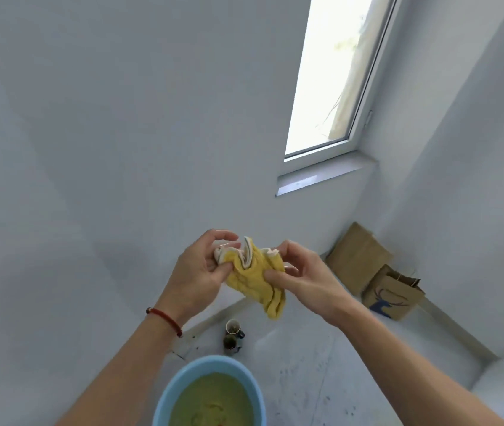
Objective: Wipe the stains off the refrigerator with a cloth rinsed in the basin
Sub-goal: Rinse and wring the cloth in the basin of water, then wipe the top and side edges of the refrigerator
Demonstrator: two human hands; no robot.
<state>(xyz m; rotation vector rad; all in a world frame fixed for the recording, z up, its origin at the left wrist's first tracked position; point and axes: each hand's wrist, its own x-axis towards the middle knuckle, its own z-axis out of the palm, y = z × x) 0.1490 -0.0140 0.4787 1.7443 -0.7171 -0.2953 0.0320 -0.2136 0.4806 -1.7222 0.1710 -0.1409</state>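
Honestly, with your left hand (200, 267) and right hand (298, 272) both pinching the yellow cloth (255, 276) up above the blue basin (164, 395), I'd wring it tight over the murky water so it won't drip on the fridge.

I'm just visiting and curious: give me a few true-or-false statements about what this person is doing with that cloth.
1. Both hands, left hand and right hand, hold the yellow cloth. True.
2. The cloth lies in the blue basin. False: it is held up above it.
3. The basin's water is murky and greenish. True.
4. The brown paper bags hang on the window. False: they sit by the wall on the floor.
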